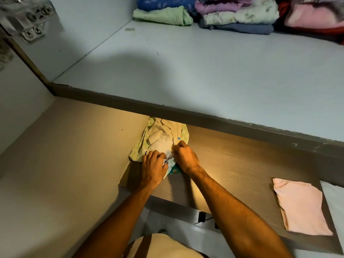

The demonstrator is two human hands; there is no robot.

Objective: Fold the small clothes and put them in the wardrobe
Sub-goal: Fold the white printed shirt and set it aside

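A small pale yellow-green garment (160, 138) lies crumpled on the lower wooden shelf (232, 161), partly tucked under the shelf above. Both my hands work at its near edge. My left hand (153, 167) pinches the cloth with curled fingers. My right hand (184, 157) is curled into a fist, gripping the same edge right beside it. A teal patch (174, 171) of the cloth shows between my wrists. A folded pink garment (303, 205) lies flat on the same shelf to the right.
The white upper shelf (186, 75) holds stacks of folded clothes at the back: green and blue (163, 13), lilac and cream (240, 13), pink (314, 15). A door hinge (31, 19) sits at the top left. The wardrobe side wall (65, 155) stands to the left.
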